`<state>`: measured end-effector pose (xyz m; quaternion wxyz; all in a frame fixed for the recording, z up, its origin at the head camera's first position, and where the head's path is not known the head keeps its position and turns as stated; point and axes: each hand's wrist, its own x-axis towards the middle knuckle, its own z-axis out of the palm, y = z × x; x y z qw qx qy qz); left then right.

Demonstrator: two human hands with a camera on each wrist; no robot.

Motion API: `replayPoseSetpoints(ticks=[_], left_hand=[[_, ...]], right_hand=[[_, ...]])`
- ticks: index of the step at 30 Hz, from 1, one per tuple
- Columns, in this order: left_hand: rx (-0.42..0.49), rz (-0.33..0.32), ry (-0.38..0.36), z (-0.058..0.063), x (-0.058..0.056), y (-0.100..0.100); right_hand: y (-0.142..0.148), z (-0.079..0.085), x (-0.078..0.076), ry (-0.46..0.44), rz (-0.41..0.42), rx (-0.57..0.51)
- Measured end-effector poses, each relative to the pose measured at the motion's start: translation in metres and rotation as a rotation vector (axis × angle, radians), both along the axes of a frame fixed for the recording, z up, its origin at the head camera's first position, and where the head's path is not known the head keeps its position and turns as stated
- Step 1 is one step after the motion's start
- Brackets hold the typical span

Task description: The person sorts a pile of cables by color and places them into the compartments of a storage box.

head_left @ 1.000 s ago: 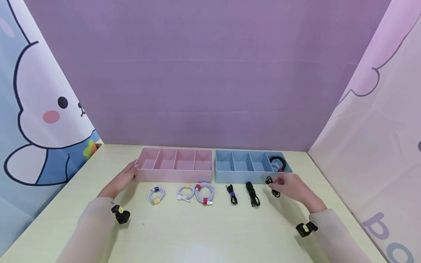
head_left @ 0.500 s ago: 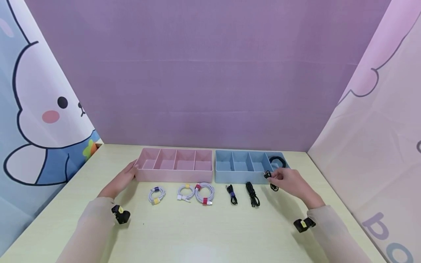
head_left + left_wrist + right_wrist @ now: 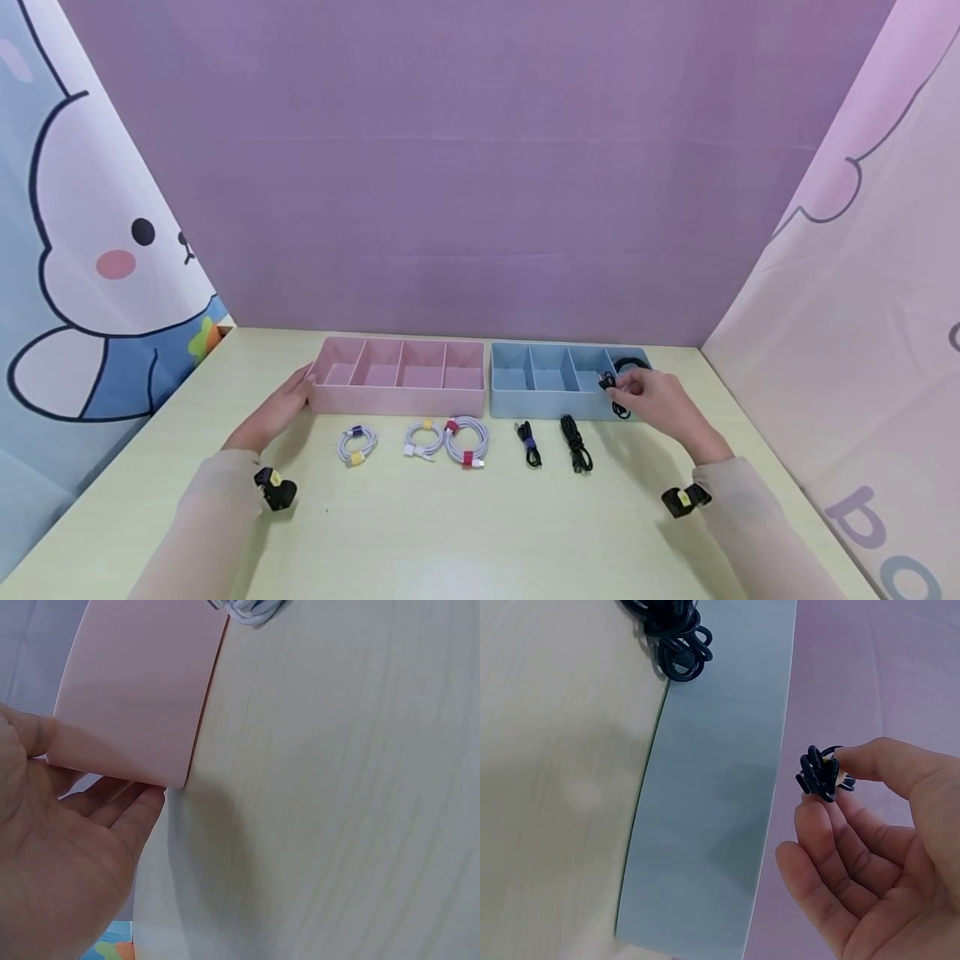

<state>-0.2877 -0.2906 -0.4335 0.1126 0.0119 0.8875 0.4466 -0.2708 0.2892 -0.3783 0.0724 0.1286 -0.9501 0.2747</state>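
Note:
My left hand (image 3: 280, 407) holds the left end of a pink divided box (image 3: 397, 401); in the left wrist view the thumb is at its rim and the fingers lie against its end wall. My right hand (image 3: 663, 408) pinches a bundled black cable (image 3: 821, 774) between thumb and fingertips, with the other fingers loosely bent. That cable is raised at the front wall of a blue divided box (image 3: 551, 405), near its right end. A coiled black cable (image 3: 630, 363) lies in the blue box's rightmost compartment, partly hidden by my right hand.
Two black cable bundles (image 3: 528, 443) (image 3: 576, 444) lie before the blue box. White coiled cables (image 3: 358, 446) (image 3: 424, 439) (image 3: 467, 442) with coloured ties lie before the pink box. A purple backdrop (image 3: 480, 167) rises behind the table (image 3: 450, 533).
My right hand has lifted the black cable bundle up and slightly left, from in front of the blue box to near its front rim. My left hand has stayed at the pink box.

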Motion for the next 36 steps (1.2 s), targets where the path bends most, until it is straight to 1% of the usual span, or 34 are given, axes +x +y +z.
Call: replayPoseSetpoints(ticks=[12,22,28,36], left_hand=[[0.000,-0.001,0.011,-0.001,0.000,-0.002],[-0.004,-0.007,0.021,0.001,0.001,-0.001],[0.004,-0.011,0.021,0.002,0.002,0.001],[0.000,-0.008,0.015,0.000,0.001,-0.001]], right_hand=[[-0.004,0.005,-0.009,-0.012,-0.026,-0.014],[-0.004,0.009,-0.019,-0.001,-0.035,-0.021],[-0.003,0.009,-0.025,-0.008,-0.045,-0.027],[-0.003,0.007,-0.030,-0.023,-0.054,-0.031]])
